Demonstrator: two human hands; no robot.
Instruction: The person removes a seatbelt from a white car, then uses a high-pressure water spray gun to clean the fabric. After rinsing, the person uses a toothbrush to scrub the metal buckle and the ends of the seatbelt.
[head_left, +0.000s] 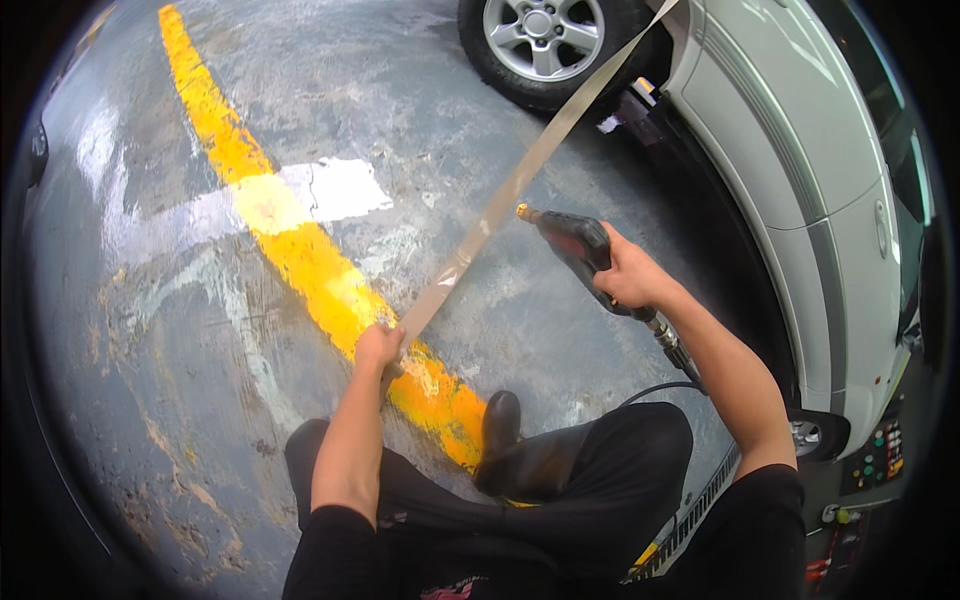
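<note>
My left hand is closed round the near end of a long, flat, beige strip. From there the strip slants away to the upper right, passing across the front of the car wheel and out of the top of the view. In my right hand is a black spray gun with a brass-coloured nozzle, which points left toward the strip without touching it. A hose fitting hangs below the gun's grip, and a dark hose runs near my knee.
A light-coloured car stands along the right side. The wet grey floor carries a worn yellow line and white paint marks. My black boot is by the line's near end. A drain grate lies at lower right.
</note>
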